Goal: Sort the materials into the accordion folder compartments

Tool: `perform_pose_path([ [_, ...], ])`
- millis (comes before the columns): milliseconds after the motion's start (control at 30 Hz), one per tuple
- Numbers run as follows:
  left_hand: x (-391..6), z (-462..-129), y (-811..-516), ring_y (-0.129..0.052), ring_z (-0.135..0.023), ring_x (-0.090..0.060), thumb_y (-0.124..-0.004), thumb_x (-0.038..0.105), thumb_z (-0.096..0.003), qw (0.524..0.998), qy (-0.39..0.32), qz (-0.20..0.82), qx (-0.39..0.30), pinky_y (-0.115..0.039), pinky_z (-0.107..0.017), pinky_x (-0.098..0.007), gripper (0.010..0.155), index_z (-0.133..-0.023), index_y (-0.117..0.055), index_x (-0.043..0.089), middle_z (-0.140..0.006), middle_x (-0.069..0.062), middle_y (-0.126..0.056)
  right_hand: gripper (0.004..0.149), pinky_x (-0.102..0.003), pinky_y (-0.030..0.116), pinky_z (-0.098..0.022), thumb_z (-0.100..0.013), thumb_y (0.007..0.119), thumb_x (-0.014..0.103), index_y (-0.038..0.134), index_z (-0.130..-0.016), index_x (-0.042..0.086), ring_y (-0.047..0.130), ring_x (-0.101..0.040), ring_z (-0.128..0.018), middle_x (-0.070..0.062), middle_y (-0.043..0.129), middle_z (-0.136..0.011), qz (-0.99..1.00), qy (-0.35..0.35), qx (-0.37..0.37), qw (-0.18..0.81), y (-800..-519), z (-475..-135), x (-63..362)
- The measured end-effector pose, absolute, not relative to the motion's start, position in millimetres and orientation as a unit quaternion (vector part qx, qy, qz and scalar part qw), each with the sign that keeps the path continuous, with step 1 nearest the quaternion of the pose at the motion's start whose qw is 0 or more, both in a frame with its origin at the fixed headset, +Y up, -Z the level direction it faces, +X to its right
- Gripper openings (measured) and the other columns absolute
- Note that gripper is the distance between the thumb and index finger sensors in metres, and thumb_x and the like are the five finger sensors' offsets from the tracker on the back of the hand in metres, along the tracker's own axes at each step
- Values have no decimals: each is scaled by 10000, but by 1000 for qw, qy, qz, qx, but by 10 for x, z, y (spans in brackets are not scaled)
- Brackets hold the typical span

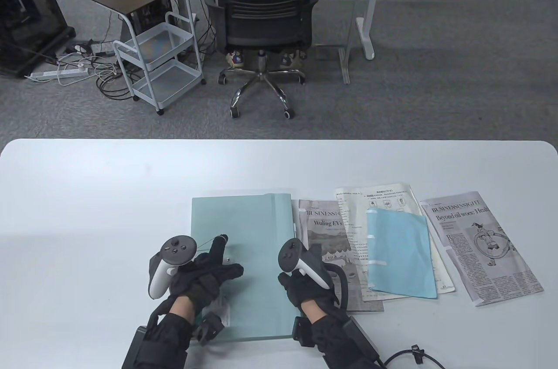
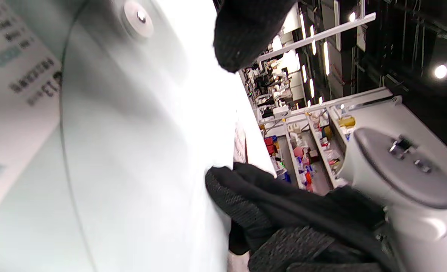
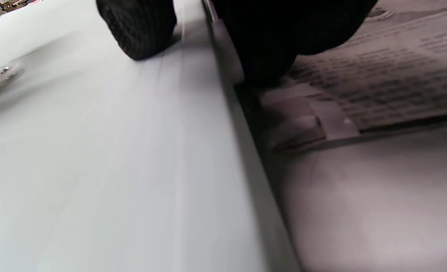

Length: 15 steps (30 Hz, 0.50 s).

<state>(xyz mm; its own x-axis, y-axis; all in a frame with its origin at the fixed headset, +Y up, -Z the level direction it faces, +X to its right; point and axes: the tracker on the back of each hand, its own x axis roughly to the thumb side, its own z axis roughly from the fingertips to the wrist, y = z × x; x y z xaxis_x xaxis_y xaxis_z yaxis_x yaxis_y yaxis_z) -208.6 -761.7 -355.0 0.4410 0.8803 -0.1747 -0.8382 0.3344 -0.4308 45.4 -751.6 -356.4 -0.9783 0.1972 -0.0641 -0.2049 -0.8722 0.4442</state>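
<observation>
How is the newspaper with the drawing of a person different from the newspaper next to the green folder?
The right newspaper lies apart and uncovered; the left newspaper is partly covered by the white sheet and touches the accordion folder. The right one shows a cartoon drawing; the left one shows a photo. The right hand is at the left one's edge; no hand is near the right one. Both are black-and-white pages headed BUSINESS.

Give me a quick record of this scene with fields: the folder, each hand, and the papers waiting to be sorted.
folder: pale green accordion folder, lying flat and closed on the white table
left hand: left hand rests on the folder's cover near its button clasp, holding nothing
right hand: right hand at the folder's right edge; grip unclear
papers: two newspaper sheets, a printed leaflet and a blue sleeve, right of the folder
</observation>
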Motion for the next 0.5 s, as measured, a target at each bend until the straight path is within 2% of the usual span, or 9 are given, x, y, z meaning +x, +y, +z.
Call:
perform_pose_path([
  [133,-2216,-3515,-7474,-220,-1030,-690,-755,264,-680,862,-22,469,-190,-239,-671,-782,813,-1168,-124,107,-1113,-381,-330,707,-525,708,-555,-643,585,388,382,-1112,-101,846,-282,-672,-285,632,-965,967,230,-13,106,-7518,-3562,456],
  [200,-2273,-3493,-7398,-343,-1037,-689,-753,258,-681,883,-2,436,-172,-319,-671,-817,796,-1174,-147,108,-1110,-347,-396,705,-525,710,-553,-644,584,388,385,-1111,-101,847,-282,-672,-286,635,-964,967,230,-15,107,-7519,-3561,460],
  [333,-2401,-3459,-7309,-527,-1030,-649,-752,237,-678,917,52,375,-125,-403,-685,-810,736,-1189,-244,86,-1089,-295,-561,700,-524,714,-550,-643,585,387,394,-1109,-99,850,-282,-670,-286,636,-963,966,230,-16,112,-7521,-3564,470],
  [400,-2482,-3435,-7285,-575,-1027,-628,-745,227,-680,930,82,344,-101,-429,-689,-804,735,-1189,-229,105,-1086,-276,-600,700,-523,715,-548,-643,585,387,395,-1109,-99,852,-283,-669,-287,638,-962,966,231,-16,114,-7521,-3566,474],
  [500,-2662,-3408,-7300,-564,-1041,-634,-740,232,-680,940,122,313,-58,-431,-690,-804,742,-1190,-229,57,-1143,-301,-555,697,-521,719,-545,-643,586,387,401,-1107,-99,855,-283,-666,-286,641,-960,966,231,-17,117,-7524,-3568,481],
])
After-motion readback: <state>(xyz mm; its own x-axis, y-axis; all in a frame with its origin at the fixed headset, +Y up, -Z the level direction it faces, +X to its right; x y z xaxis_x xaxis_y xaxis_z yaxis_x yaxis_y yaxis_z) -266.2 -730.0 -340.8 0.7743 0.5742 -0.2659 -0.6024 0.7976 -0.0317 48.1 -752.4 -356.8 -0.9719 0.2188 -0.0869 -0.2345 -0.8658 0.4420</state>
